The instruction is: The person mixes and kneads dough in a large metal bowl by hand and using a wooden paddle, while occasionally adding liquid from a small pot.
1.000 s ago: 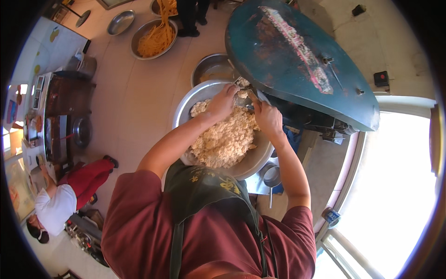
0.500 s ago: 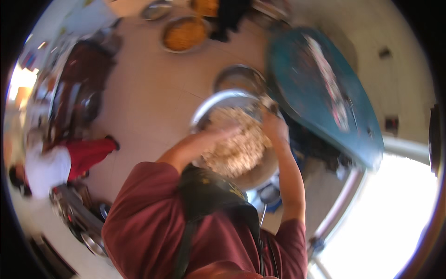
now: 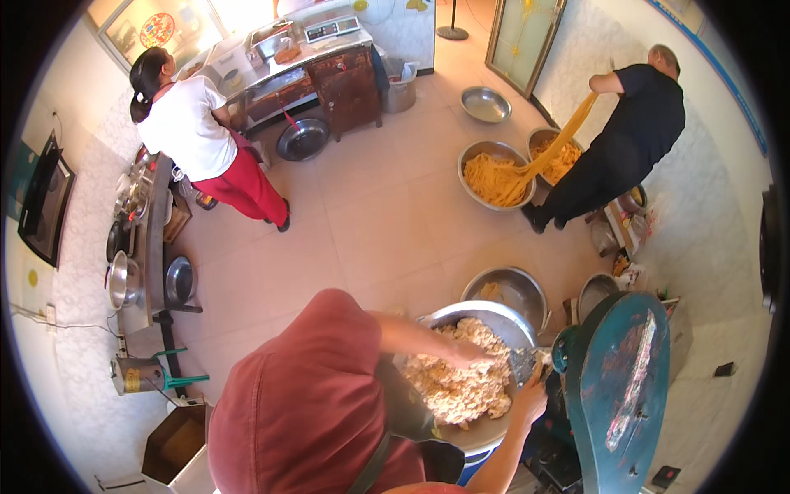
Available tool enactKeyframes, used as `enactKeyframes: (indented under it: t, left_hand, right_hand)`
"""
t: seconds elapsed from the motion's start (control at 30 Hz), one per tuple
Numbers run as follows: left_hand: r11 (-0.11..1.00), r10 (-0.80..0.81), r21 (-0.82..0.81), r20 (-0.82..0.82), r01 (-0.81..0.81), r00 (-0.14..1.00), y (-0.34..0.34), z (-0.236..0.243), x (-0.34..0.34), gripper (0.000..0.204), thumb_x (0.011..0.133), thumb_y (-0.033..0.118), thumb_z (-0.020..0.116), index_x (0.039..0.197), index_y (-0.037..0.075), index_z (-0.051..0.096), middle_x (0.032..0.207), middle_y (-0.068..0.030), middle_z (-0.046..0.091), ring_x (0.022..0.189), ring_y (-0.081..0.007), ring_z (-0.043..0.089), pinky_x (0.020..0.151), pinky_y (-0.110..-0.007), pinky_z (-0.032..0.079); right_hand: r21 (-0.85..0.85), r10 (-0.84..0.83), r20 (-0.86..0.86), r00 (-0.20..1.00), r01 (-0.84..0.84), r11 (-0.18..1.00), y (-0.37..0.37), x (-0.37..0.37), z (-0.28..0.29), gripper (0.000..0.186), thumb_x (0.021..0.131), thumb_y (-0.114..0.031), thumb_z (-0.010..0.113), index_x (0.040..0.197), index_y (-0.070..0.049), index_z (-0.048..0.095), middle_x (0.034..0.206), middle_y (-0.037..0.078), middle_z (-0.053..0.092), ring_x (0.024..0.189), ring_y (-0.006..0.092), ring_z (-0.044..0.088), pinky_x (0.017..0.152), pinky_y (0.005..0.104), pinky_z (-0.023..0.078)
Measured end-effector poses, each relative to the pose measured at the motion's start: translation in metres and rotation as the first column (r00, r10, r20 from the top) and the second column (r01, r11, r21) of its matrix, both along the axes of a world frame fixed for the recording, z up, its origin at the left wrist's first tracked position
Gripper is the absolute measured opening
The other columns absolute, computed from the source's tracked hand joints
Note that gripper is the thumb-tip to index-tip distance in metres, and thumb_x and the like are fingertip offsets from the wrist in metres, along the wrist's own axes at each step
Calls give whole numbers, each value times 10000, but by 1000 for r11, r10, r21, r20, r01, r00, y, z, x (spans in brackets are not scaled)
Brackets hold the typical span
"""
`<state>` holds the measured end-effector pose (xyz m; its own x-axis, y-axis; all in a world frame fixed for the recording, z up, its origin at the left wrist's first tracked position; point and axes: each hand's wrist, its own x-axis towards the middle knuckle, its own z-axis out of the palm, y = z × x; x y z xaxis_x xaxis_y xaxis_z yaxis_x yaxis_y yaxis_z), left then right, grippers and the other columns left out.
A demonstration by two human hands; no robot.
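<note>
A wide metal basin [image 3: 520,328] stands in front of me, filled with pale, crumbly dough [image 3: 461,387]. Over the dough reaches my left hand [image 3: 471,354], its fingers stretched out against the crumbs. My right hand [image 3: 531,399] is at the basin's right rim, beside the green machine [image 3: 621,387]. Its fingers are closed round something brownish and dough-smeared [image 3: 541,366], whose kind I cannot make out. A second metal basin [image 3: 533,290], with a small yellowish piece inside, sits just beyond the first.
At the far right a person in black [image 3: 629,123] lifts long yellow strands [image 3: 564,136] from a metal basin [image 3: 463,185]. Another person in white and red [image 3: 185,123] stands far left by a wooden counter [image 3: 350,86]. Pans line a left-hand bench [image 3: 148,255]; a dark pan [image 3: 303,140] lies on the floor.
The view has swung and sharpened, bringing both other people more fully into sight. Basin and machine now appear lower and farther right. My hands stay at the same basin.
</note>
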<state>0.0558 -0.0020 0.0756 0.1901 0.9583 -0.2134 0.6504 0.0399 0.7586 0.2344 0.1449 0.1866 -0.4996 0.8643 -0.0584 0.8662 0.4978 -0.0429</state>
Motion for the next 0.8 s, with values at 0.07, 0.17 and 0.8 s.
enactKeyframes:
  t: [0.07, 0.17, 0.8]
  left_hand:
    - [995, 9, -101, 95, 1, 995, 0, 8, 10, 587, 843, -54, 536, 1405, 98, 463, 1144, -254, 589, 1067, -399, 598, 880, -489, 501]
    - [984, 96, -165, 152, -70, 984, 0, 17, 16, 586, 836, -83, 512, 1395, 91, 470, 1125, -257, 573, 1050, -403, 592, 866, -480, 500]
    - [990, -28, 144, 262, -10, 965, 20, 9, 43, 642, 696, -5, 638, 1300, -78, 432, 1158, -342, 564, 1104, -464, 560, 911, -476, 477]
  right_hand:
    - [79, 32, 21, 999, -33, 996, 10, 6, -14, 438, 1003, -360, 476, 800, -4, 630, 724, 226, 678, 655, 384, 680, 569, 484, 543]
    - [24, -90, -4, 996, 90, 996, 1, 1, 13, 425, 999, -356, 482, 823, 0, 635, 725, 227, 678, 665, 388, 682, 591, 495, 546]
    - [-22, 66, 18, 998, -66, 998, -3, -13, 2, 325, 980, -294, 484, 934, -39, 680, 755, 198, 697, 694, 369, 698, 637, 480, 571]
